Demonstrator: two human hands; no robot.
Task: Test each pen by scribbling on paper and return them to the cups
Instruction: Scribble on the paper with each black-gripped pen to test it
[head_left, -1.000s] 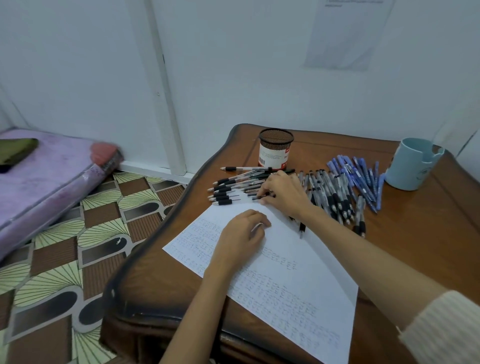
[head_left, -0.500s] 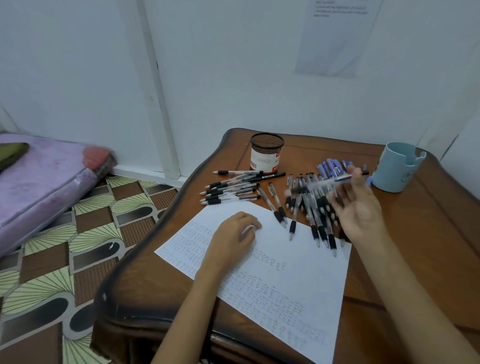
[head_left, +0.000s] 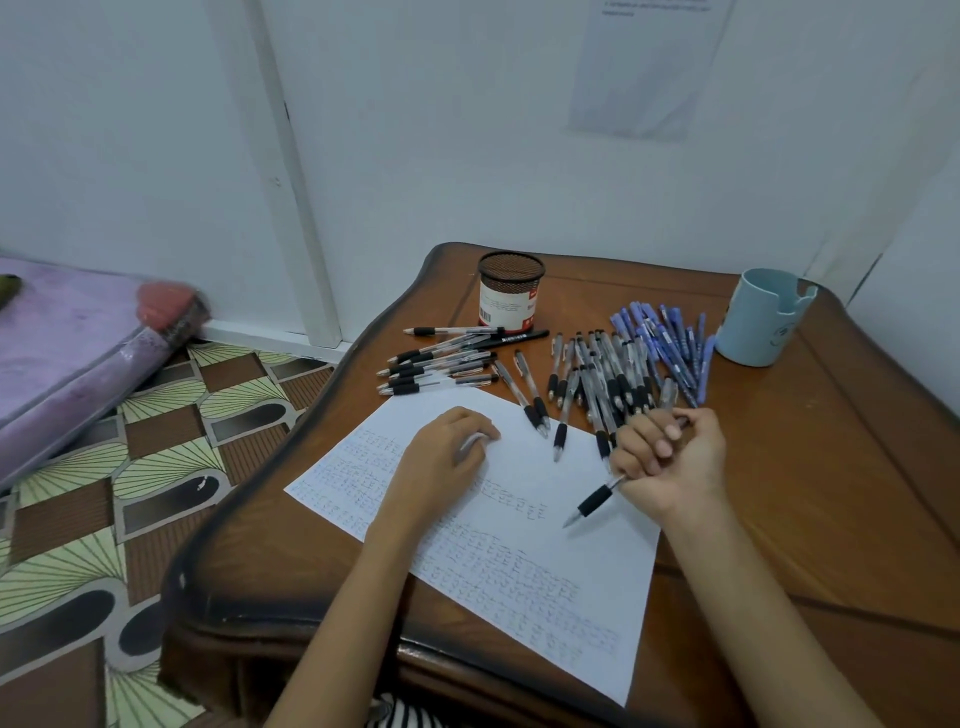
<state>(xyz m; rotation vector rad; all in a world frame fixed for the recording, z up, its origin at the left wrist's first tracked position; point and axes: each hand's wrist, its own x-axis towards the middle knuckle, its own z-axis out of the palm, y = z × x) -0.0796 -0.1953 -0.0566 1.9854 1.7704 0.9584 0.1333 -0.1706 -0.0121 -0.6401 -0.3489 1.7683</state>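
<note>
Table (head_left: 831, 467): one, wooden, carrying everything below.
Paper (head_left: 519, 561): one sheet lying askew at the near edge, with rows of small scribbles over much of it.
Loose pens: three groups beyond the sheet. Black-grip pens (head_left: 436, 364) lie in a row at the left, a middle heap (head_left: 608, 374) is too tangled to count, and the blue pens (head_left: 670, 343) are at the right.
Left hand (head_left: 441, 457): rests on the sheet with fingers curled. Something pale shows at the fingertips, and I cannot tell whether it is held.
Right hand (head_left: 670, 457): clenched in a fist round one pen.
Cups: two, both apparently empty. The mesh cup (head_left: 510, 293) stands far left and the light-blue cup (head_left: 761, 319) far right, nearer the right hand.
Held pen (head_left: 597, 501): its long axis slants from the fist down-left, tip over a blank patch of the sheet. Whether the tip touches is unclear; it likely needs regripping before scribbling.
</note>
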